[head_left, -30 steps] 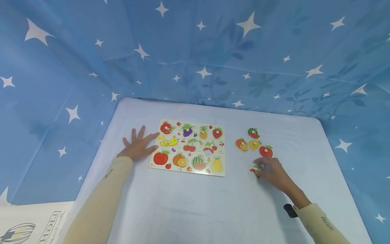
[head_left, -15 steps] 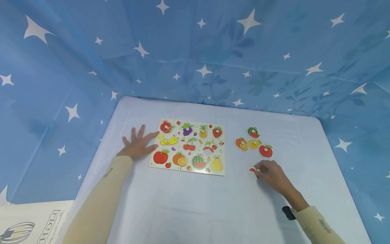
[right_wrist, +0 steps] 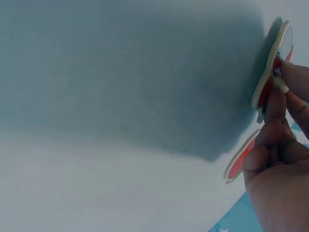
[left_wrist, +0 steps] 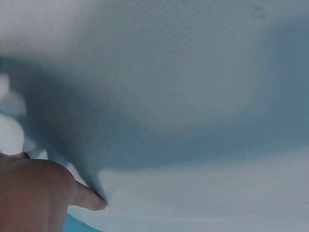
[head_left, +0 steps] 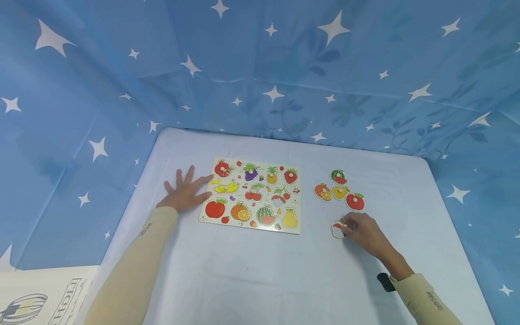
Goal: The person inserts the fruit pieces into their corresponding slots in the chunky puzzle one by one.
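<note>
In the head view, a fruit puzzle board [head_left: 262, 176] lies on the white-covered table. My left hand [head_left: 183, 194] rests with spread fingers at its left edge, thumb and index finger touching the board. The left wrist view shows part of that hand [left_wrist: 38, 193] on the cloth. My right hand [head_left: 365, 232], right of the board, pinches the small knob of a red-and-white fruit puzzle piece [head_left: 337, 229]. The right wrist view shows the piece [right_wrist: 265, 92] on edge to the camera, its knob between thumb and fingertips.
Beyond the right hand lie a watermelon piece [head_left: 338, 177], an orange piece [head_left: 322, 192], a pear piece [head_left: 339, 192] and an apple piece [head_left: 355, 201], close together. A blue star-patterned cloth [head_left: 260, 67] hangs behind the table. Printed fabric [head_left: 44, 293] shows at lower left.
My right hand has drawn slightly down and its fingers have come together on the knob of the red-and-white piece. The left hand stays at the board.
</note>
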`<state>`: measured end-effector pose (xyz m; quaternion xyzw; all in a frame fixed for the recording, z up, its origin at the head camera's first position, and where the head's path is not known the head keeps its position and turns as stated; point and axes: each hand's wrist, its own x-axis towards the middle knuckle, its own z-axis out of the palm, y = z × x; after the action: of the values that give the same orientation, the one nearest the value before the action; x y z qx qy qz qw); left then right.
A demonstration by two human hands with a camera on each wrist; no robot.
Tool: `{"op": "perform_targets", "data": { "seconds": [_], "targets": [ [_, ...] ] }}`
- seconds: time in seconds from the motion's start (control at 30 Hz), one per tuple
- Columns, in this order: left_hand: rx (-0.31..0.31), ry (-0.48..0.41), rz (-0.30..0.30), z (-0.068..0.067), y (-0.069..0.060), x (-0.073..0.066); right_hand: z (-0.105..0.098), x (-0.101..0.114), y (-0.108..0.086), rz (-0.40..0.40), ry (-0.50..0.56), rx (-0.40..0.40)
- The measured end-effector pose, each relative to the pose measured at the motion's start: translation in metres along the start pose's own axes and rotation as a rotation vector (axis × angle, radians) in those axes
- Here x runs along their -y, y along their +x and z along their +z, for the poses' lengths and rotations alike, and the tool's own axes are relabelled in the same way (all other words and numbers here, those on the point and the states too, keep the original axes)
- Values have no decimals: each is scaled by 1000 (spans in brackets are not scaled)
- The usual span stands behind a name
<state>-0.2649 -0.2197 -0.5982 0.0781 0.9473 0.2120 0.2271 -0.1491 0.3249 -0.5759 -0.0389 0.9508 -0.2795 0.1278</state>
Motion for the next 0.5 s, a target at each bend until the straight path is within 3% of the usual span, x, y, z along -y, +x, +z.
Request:
{"op": "perform_targets", "data": {
  "seconds": [0.5],
  "targets": [
    [-10, -12, 1, 1, -1, 1, -5, 17, 25, -78, -1, -25]
  ]
}}
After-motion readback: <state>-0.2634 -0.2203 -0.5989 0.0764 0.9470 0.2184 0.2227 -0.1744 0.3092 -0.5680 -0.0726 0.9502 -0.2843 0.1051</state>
